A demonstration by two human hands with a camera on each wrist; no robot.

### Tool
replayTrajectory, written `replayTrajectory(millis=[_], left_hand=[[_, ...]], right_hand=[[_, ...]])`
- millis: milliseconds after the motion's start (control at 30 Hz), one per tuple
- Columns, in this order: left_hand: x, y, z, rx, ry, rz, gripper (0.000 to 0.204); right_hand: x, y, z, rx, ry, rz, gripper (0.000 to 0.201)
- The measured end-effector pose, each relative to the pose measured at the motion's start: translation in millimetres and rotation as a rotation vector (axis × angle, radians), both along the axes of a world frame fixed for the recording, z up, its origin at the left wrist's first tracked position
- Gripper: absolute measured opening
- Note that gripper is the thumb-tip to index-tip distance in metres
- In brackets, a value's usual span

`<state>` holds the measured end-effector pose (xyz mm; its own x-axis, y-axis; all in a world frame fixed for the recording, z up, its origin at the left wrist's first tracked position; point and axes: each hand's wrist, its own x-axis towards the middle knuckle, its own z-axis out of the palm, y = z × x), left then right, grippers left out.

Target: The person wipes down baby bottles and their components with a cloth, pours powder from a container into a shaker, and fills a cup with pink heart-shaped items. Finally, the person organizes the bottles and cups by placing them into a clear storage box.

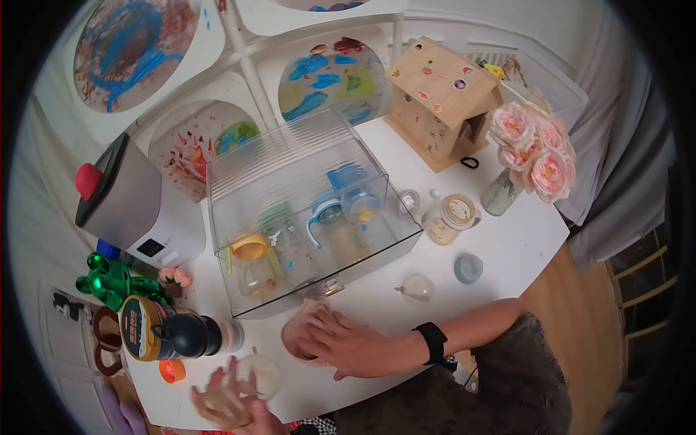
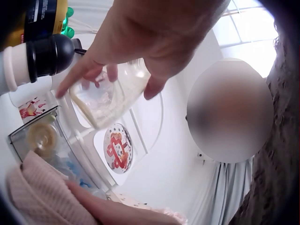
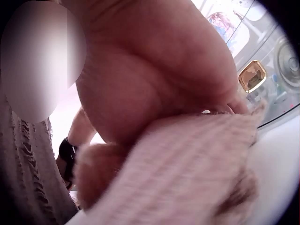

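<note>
Pink ribbed cloth on the white table, long axis roughly near to far, under the right hand with fingers outstretched. Left of it and nearer: clear, pale-rimmed container, tilted, rim away from the wrist, gripped between thumb and fingers of the left hand.

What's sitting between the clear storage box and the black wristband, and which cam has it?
A small clear rounded piece on the white tabletop, between the storage box and the wristband; the head view shows it.
</note>
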<state>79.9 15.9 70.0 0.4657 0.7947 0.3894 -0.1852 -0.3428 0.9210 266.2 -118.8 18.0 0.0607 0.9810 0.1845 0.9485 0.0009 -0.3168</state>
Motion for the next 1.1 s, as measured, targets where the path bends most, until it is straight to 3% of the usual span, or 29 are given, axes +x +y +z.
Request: replayTrajectory(millis=[33, 67, 100, 133, 200, 233, 267, 300, 333, 400, 433, 500, 567, 667, 733, 767, 800, 867, 933, 1000, 1100], left_hand=[[1, -6, 3, -0.045, 0.087, -0.073, 0.085], [2, -11, 7, -0.092, 0.174, -0.143, 0.089], [4, -12, 12, -0.153, 0.212, -0.103, 0.087], [3, -7, 8, -0.151, 0.206, -0.108, 0.087], [-3, 9, -2, 0.130, 0.488, -0.044, 0.078], [0, 9, 0, 0.068, 0.502, -0.070, 0.072], [10, 5, 14, 0.071, 0.504, -0.075, 0.072], [21, -1, 29, 0.271, 0.584, -0.209, 0.073], [33, -8, 39, 0.471, 0.652, -0.342, 0.073], [49, -24, 34, 0.517, 0.655, -0.461, 0.072], [56, -30, 26, 0.478, 0.605, -0.501, 0.073], [75, -31, 32, 0.565, 0.531, -0.546, 0.071], [82, -28, 30, 0.645, 0.465, -0.582, 0.069], [78, -2, 31, 0.733, 0.504, -0.593, 0.063], [71, 15, 51, 0.576, 0.636, -0.577, 0.026], [75, 20, 57, 0.627, 0.572, -0.487, 0.021], [76, 27, 62, 0.616, 0.588, -0.462, 0.021], [77, 40, 68, 0.775, 0.614, -0.346, 0.024], [86, 51, 63, 0.809, 0.599, -0.289, 0.026], [91, 66, 53, 0.694, 0.528, -0.394, 0.027], [108, 70, 51, 0.728, 0.539, -0.316, 0.025]], right_hand=[[0, 1, -1, 0.009, -0.001, -0.014, 0.075], [2, 4, -1, 0.050, 0.176, 0.037, 0.081], [3, 4, -1, 0.088, 0.353, 0.092, 0.088], [5, 1, 4, 0.090, 0.347, 0.087, 0.088], [5, -6, 22, 0.211, 0.449, 0.006, 0.090], [8, -11, 35, 0.216, 0.444, 0.000, 0.090], [12, -17, 52, 0.166, 0.654, 0.044, 0.087], [11, -21, 62, 0.113, 0.867, 0.090, 0.083], [8, -23, 66, 0.113, 0.865, 0.088, 0.083], [4, -28, 71, 0.205, 0.933, 0.026, 0.075], [6, -33, 76, 0.204, 0.929, 0.022, 0.075], [18, -53, 87, -0.064, 0.846, -0.162, 0.067], [26, -82, 109, 0.103, 0.730, -0.233, 0.062], [43, -131, 137, 0.407, 0.458, -0.521, 0.064], [51, -163, 133, 0.425, 0.155, -0.766, 0.066], [50, -169, 128, 0.462, 0.223, -0.954, 0.066], [55, -180, 120, 0.440, 0.138, -1.059, 0.067], [64, -199, 107, 0.451, 0.206, -1.254, 0.069], [75, -218, 90, 0.469, 0.219, -1.337, 0.070], [86, -229, 76, 0.414, 0.124, -1.333, 0.071], [98, -225, 62, 0.337, 0.040, -1.338, 0.072]])
